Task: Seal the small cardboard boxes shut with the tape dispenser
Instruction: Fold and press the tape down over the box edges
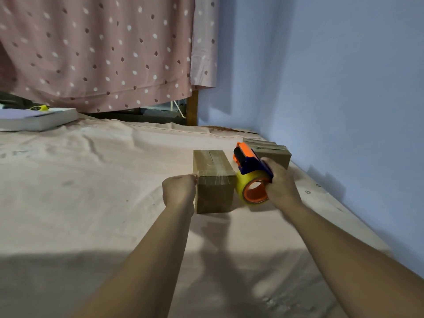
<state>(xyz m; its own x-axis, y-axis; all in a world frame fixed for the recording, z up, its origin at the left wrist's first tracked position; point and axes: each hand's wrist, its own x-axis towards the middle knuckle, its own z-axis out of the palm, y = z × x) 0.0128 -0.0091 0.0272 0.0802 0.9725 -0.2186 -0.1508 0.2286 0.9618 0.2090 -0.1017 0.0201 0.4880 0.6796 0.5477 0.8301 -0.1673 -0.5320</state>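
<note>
A small brown cardboard box [214,180] stands on the pink sheet, with clear tape across its top and front edge. My left hand [180,190] presses in a fist against the box's left side. My right hand [278,184] grips the tape dispenser [251,174], blue and orange with a yellowish tape roll, just right of the box and touching its side. Two more small boxes [271,152] sit behind the dispenser near the wall, the nearer one with tape on top.
The pink sheet [103,191] covers a wide flat surface. A blue wall [344,99] runs close along the right. A dotted pink curtain [103,53] hangs at the back. A flat white box [36,119] lies at the far left.
</note>
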